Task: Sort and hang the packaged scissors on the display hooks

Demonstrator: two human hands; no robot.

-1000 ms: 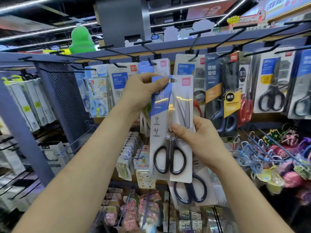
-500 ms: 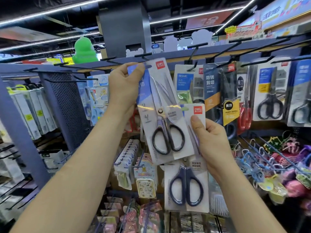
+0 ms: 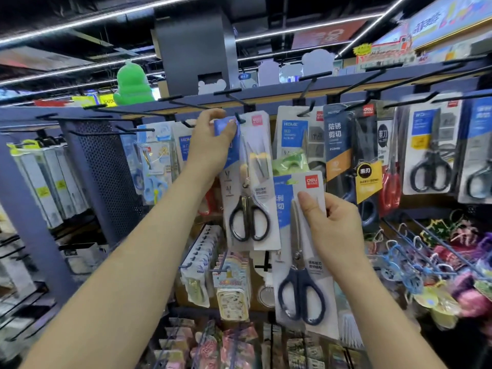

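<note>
Black-handled scissors pack (image 3: 262, 145): long axis near vertical, handles down, top edge at the hook (image 3: 241, 119) tip. The left hand (image 3: 210, 147) has its fingers clamped on the upper corner. Tilted half a second earlier, now straighter and higher.
Blue-handled scissors pack (image 3: 300, 262): upright, handles down, right hand (image 3: 336, 230) fingers clamped round it, position unchanged.

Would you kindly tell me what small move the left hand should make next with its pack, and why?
Probably slide the black-handled pack back along the hook: the left hand pinches its top right at the hook's tip, though whether the hole is threaded is unclear. The right hand holds the blue-handled pack lower.
</note>
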